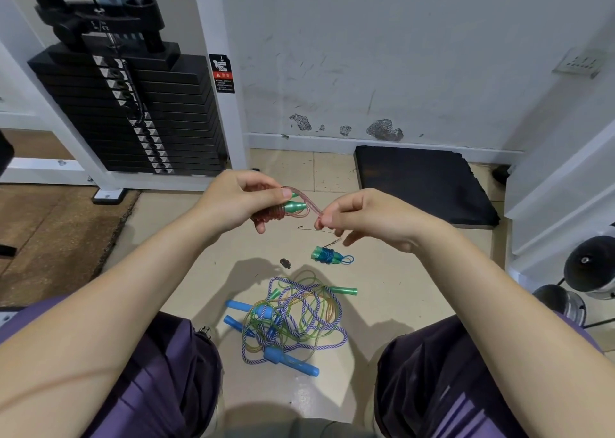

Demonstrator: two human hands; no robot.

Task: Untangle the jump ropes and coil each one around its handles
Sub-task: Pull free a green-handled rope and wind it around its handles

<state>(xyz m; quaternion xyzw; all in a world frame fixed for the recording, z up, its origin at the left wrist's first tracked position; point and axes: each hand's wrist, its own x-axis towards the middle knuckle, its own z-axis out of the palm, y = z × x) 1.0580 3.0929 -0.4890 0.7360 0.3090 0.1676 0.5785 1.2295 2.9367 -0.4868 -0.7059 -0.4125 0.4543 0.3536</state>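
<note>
Both forearms reach fwd over my knees, hands meeting mid-frame above the floor. My left hand curls round the pink jump rope, already coiled on its green handles; thumb on top, fingers underneath, mostly hidden. My right hand pinches the rope's loose loop btwn thumb and forefinger, other fingers bent below. Can't see how much pink rope is wound inside the left grip. On the floor: a coiled blue rope bundle, and nearer me the tangled pile w/ blue handles; strands too knotted to count.
</note>
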